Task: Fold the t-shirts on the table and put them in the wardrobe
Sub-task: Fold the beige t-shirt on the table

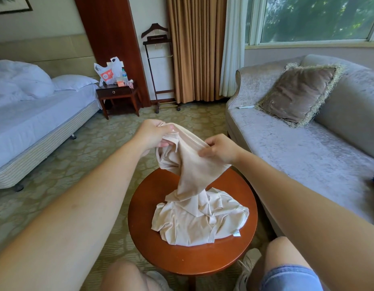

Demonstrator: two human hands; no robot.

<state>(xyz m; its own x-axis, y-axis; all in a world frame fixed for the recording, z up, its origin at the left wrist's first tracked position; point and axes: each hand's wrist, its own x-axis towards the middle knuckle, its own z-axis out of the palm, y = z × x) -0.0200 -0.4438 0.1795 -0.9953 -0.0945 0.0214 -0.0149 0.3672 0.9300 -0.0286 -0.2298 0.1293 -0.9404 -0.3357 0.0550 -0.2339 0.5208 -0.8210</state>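
1. The round reddish-brown wooden table (182, 259) carries a crumpled cream fabric t-shirt (194, 223). The shirt's lower part lies heaped on the tabletop and its upper part rises off it.
2. The white-sheeted bed (35, 122) bears a rumpled white duvet (16, 80) and a white pillow (75, 81).
3. The dark wooden nightstand (117, 93) holds a white and orange plastic bag (107, 72) and a clear plastic bottle (124, 74).
4. The grey velvet sofa (297, 156) holds a brown fringed cushion (297, 93).
5. The patterned beige carpet (77, 148) lies under the table, bed and nightstand.
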